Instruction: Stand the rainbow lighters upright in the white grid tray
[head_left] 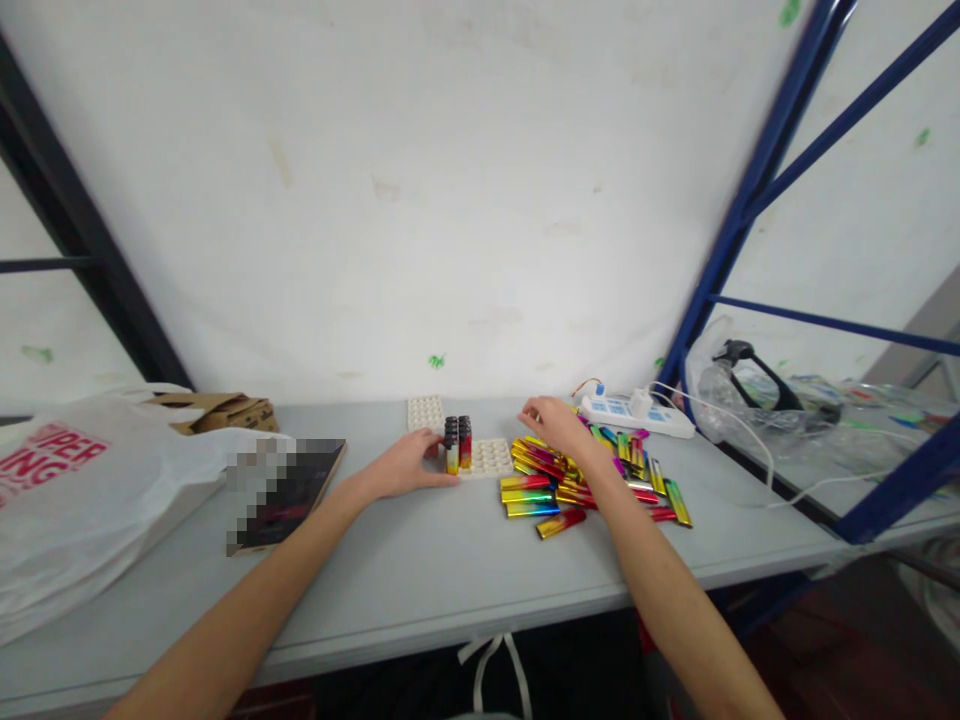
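Observation:
My left hand (pixel 409 462) curves around the left end of a cream studded tray (pixel 491 458), thumb along the near edge and fingers behind. Small upright lighters (pixel 457 445) with black tops and red-yellow bodies stand in rows at that end of the tray; the bare holes show to their right. My right hand (pixel 555 422) is over the back left of a pile of shiny metallic lighter-shaped pieces (pixel 555 490) in gold, red, blue and green. Its fingers are bent together and point left. Whatever is between them is hidden.
A second cream tray (pixel 425 413) lies behind near the wall. A white power strip (pixel 637 414) with cables stands behind the pile. At left are a dark tablet-like object (pixel 300 495), a white plastic bag (pixel 112 490) and cardboard (pixel 225 412). Blue rack posts (pixel 720 250) rise at right.

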